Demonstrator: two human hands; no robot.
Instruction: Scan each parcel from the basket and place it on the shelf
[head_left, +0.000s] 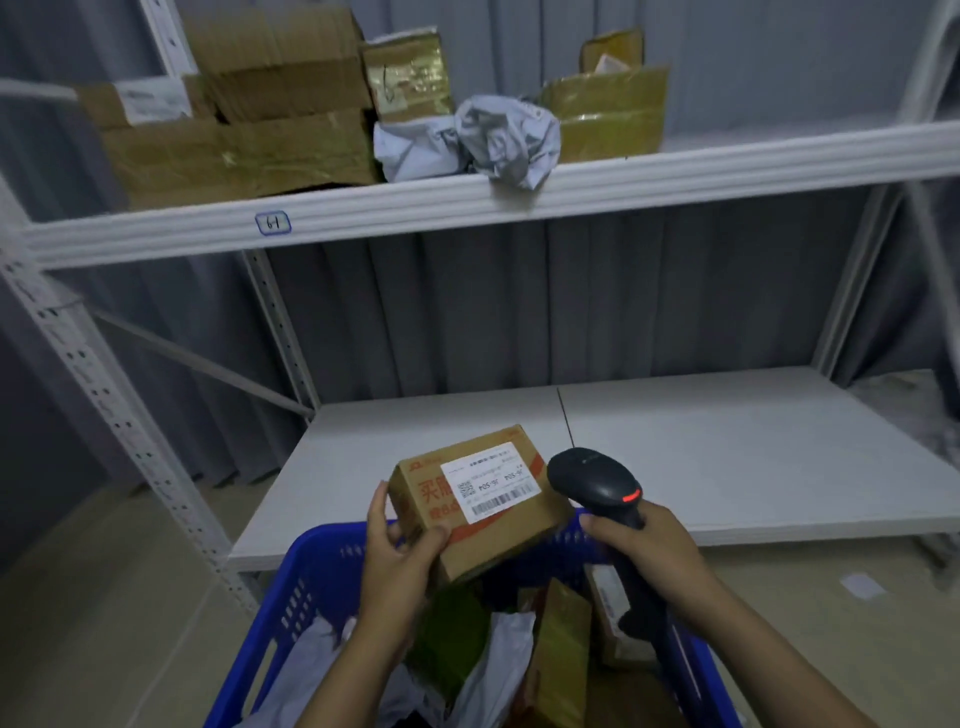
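My left hand (399, 556) grips a small cardboard parcel (485, 540) by its near left corner, above the blue basket (296, 587). The parcel's white barcode label (488, 480) faces up. My right hand (647, 545) holds a black handheld scanner (595, 480) by its handle; its head sits just right of the label, and a red light glows on it. More parcels lie in the basket: grey bags (498, 660) and brown boxes (563, 639).
A white metal shelf stands ahead. Its upper board (519, 200), tagged 61, holds several cardboard boxes (249, 104) and crumpled grey bags (498, 137). The lower board (727, 452) is bare white. Perforated uprights (104, 395) rise at left. Grey curtain hangs behind.
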